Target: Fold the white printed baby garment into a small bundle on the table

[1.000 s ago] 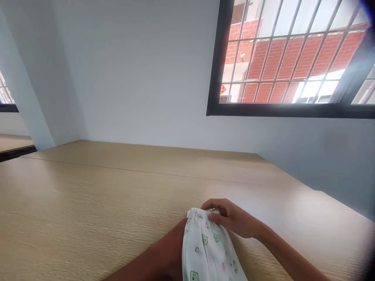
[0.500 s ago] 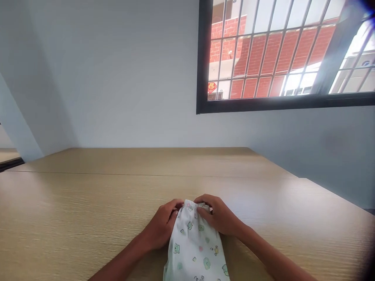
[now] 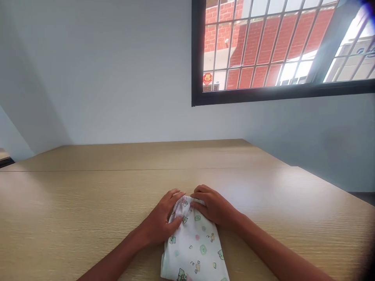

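A small white garment (image 3: 195, 247) printed with little green bears lies folded on the wooden table (image 3: 88, 203), near its front edge. My left hand (image 3: 162, 218) pinches the garment's far left corner, fingers curled over the cloth. My right hand (image 3: 213, 205) grips the far right corner the same way. Both hands meet at the garment's far edge, almost touching. The garment's near end runs out of the bottom of the view.
A grey wall (image 3: 117, 78) stands behind the table's far edge. A black-framed barred window (image 3: 263, 47) sits high on the right, with a red brick building outside. The table's right edge (image 3: 322, 179) drops off toward the wall.
My left hand came up from beside the garment to grip its far left corner. Both hands and the garment shifted slightly away from me; the view turned left and tilted.
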`<state>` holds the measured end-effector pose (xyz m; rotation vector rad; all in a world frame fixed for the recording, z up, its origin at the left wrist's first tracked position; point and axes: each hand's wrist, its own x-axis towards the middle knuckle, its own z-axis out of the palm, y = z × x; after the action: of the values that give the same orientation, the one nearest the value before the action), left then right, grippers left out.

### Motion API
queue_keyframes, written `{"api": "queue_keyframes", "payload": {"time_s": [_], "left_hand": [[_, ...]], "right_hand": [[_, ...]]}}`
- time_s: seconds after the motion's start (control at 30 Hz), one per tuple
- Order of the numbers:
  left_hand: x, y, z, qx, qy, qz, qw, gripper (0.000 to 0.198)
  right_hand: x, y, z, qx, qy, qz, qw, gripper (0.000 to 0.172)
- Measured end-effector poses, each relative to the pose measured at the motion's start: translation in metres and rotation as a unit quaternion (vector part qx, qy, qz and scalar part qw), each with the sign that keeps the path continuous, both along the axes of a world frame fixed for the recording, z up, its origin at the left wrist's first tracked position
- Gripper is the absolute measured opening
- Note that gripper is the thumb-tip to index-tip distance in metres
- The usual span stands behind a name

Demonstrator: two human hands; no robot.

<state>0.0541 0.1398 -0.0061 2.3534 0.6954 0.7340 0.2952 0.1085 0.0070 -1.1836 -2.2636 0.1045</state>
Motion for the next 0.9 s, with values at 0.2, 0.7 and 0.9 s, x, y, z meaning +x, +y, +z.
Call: {"api": "queue_keyframes", "payload": {"time_s": [0.2,0.7,0.9], "left_hand": [[-0.002,0.001,0.006,0.02,0.005,-0.056,0.998,0.081],[0.003,-0.007,0.009,0.087,-0.067,0.035,0.993,0.035],[-0.002,-0.051,0.0,0.119,-0.076,0.04,0.989,0.029]], "right_hand": [[-0.007,-0.002,0.006,0.072,-0.069,0.051,0.994,0.006],[-0.015,-0.006,0.007,0.138,-0.049,0.05,0.988,0.018],[-0.046,-0.03,0.018,0.278,0.051,0.167,0.945,0.029]]}}
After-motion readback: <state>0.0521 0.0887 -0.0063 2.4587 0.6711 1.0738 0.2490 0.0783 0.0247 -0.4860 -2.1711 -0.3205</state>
